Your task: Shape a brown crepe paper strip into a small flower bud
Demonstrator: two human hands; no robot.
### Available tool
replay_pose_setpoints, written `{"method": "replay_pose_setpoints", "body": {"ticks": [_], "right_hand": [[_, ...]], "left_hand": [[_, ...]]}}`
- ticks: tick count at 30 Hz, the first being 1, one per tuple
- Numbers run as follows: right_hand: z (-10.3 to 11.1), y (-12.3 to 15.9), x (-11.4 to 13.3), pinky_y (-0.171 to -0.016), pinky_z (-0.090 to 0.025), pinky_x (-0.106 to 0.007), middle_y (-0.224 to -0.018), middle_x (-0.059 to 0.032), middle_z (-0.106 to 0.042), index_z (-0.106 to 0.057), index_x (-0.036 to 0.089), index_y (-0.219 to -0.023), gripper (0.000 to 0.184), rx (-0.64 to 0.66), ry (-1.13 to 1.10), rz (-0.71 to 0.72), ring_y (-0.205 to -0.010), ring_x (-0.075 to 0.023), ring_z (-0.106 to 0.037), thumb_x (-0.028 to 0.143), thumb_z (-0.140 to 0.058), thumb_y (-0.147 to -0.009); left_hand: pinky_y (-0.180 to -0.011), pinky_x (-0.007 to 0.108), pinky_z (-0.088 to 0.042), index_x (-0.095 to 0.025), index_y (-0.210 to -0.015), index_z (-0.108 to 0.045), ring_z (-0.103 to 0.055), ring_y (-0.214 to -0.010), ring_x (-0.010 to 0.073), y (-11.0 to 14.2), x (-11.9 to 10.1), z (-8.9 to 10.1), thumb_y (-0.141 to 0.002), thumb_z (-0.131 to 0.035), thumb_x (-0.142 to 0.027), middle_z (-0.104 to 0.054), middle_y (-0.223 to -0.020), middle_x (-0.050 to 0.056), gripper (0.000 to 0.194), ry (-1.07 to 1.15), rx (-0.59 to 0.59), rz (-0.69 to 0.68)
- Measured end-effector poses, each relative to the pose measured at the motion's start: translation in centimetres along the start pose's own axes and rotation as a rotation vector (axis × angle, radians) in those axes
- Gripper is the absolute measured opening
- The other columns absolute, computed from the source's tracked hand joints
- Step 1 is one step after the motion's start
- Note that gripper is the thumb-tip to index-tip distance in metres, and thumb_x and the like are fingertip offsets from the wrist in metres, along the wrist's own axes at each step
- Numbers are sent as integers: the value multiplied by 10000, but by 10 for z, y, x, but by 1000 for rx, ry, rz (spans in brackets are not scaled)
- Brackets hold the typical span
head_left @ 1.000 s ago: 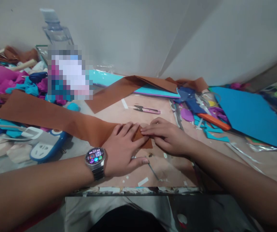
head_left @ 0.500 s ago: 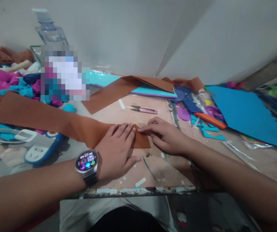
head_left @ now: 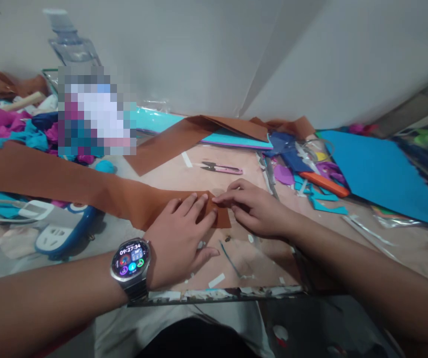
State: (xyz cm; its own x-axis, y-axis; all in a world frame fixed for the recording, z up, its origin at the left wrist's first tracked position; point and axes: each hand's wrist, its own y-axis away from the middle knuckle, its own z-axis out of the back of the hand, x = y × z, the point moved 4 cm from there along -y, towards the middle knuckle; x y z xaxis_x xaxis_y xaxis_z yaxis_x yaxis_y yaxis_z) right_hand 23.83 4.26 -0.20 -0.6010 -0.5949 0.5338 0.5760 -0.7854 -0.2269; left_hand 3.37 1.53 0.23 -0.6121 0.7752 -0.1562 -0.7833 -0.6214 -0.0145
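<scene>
A brown strip [head_left: 72, 176] extends from the hands toward a point between 9 and 10 o'clock, one end on the surface [head_left: 169, 176]. Left hand [head_left: 178, 233]: grip open, fingers spread flat on that end. Right hand [head_left: 255, 209]: index fingertip touching the strip; grip closure cannot be determined. Thread snips [head_left: 223, 169] lie at 12 o'clock from this end.

The left hand [head_left: 180, 226] (watch [head_left: 130, 262] at wrist) rests on brown strip [head_left: 104, 188].

One head-worn camera looks forward and down, close over the work surface [head_left: 259, 258], towards the grey wall [head_left: 184, 54].
</scene>
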Motion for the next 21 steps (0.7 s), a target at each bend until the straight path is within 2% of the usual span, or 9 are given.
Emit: {"method": "replay_pose_setpoints", "body": {"ticks": [15,21], "right_hand": [[0,0,-1,-965,-564,-403,-1099,-100,-628,-678,245,-1302,459,3,-3,-6,-1107,-221,-610,62,-528,-908],[0,-1,0,-944,-573,-411,-1084,-96,-641,-680,250,-1299,471,-5,5,8,-1088,-226,-612,56,-530,-897]], "left_hand": [[-1139,592,-335,-141,-1554,-442,-322,-1522,428,-1,-1,-2,-976,-446,-674,-315,-1671,223,786,-8,5,9],[-1126,564,-357,-163,-1501,-491,-380,-1483,403,-2,2,1,-967,-456,-679,-410,-1631,186,744,5,-30,7]]}}
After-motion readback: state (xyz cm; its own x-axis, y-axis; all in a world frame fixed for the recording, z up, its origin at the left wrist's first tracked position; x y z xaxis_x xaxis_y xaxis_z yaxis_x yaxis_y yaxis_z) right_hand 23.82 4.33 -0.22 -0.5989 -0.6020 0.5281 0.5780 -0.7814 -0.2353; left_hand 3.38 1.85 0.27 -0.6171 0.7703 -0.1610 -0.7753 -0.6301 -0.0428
